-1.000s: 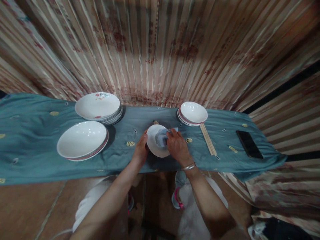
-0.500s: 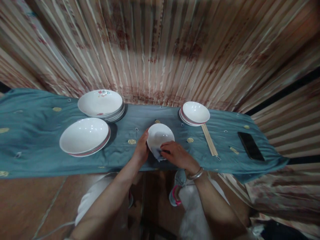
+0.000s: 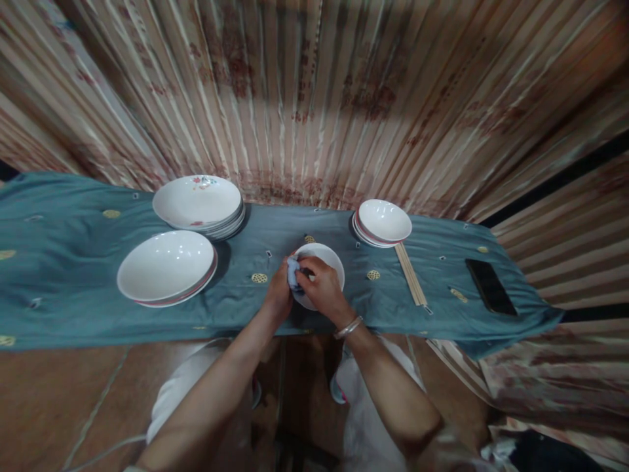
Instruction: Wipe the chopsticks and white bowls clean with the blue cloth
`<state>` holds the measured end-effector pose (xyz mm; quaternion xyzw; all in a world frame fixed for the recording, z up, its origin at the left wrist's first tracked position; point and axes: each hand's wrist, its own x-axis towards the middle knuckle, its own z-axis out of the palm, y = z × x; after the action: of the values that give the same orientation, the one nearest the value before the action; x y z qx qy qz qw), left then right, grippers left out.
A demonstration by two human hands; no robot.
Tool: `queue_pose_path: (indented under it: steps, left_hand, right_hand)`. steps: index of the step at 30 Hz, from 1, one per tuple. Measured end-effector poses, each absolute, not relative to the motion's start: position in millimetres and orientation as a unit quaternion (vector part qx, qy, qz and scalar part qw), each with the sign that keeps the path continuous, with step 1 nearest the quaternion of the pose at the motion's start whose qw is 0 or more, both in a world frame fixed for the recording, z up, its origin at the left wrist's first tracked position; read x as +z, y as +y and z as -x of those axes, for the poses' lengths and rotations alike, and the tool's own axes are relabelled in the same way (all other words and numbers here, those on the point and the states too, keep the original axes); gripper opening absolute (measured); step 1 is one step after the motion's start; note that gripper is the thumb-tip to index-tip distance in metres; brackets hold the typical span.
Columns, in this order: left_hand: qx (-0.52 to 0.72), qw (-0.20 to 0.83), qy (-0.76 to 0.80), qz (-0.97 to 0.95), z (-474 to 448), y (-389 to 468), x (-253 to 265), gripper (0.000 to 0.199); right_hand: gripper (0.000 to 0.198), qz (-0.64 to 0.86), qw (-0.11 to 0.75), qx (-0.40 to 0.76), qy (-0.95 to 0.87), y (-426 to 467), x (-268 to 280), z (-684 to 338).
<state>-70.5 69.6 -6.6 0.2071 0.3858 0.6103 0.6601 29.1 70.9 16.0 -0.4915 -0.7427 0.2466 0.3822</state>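
Note:
A small white bowl (image 3: 334, 263) is at the middle of the cloth-covered table, close to its front edge. My left hand (image 3: 280, 288) grips the bowl's left side, its fingers partly hidden. Inside the left rim, my right hand (image 3: 319, 285) pinches a crumpled light-blue cloth (image 3: 293, 272) and presses it against the bowl. The right hand, with a bracelet on its wrist, covers much of the bowl's inside.
Stacked floral plates (image 3: 196, 202) stand at the back left, with large white bowls (image 3: 166, 267) before them. To the right are stacked small bowls (image 3: 384, 221), wooden chopsticks (image 3: 411, 275) and a black phone (image 3: 490, 287). A pleated curtain (image 3: 304, 98) hangs behind the table.
My right hand has moved the cloth from the bowl's lower front to its left rim. My left hand still holds the bowl, which has hardly shifted.

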Motion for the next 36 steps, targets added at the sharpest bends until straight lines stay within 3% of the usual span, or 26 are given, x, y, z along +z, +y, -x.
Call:
queue_pose_path:
  steps: [6, 14, 18, 23, 29, 36]
  left_hand:
    - [0.618, 0.642, 0.368, -0.266, 73, 67, -13, 0.037]
    - [0.581, 0.667, 0.378, -0.275, 76, 62, -3, 0.046]
    - [0.563, 0.679, 0.402, -0.247, 78, 62, -2, 0.052]
    - [0.556, 0.686, 0.399, -0.249, 78, 62, -1, 0.054]
    - [0.586, 0.68, 0.358, -0.258, 74, 64, 0, 0.049]
    - [0.597, 0.669, 0.365, -0.25, 73, 65, -4, 0.047]
  right_hand:
    - [0.022, 0.518, 0.381, 0.141, -0.753, 81, 9, -30]
    - [0.025, 0.562, 0.169, 0.031, -0.809, 77, 13, -47]
    - [0.023, 0.565, 0.085, 0.037, -0.82, 71, 17, -57]
    - [0.02, 0.55, 0.04, 0.095, -0.829, 65, 24, -66]
    - [0.014, 0.482, 0.097, 0.223, -0.841, 67, 21, -74]
    - [0.016, 0.413, 0.288, 0.365, -0.783, 65, 11, -60]
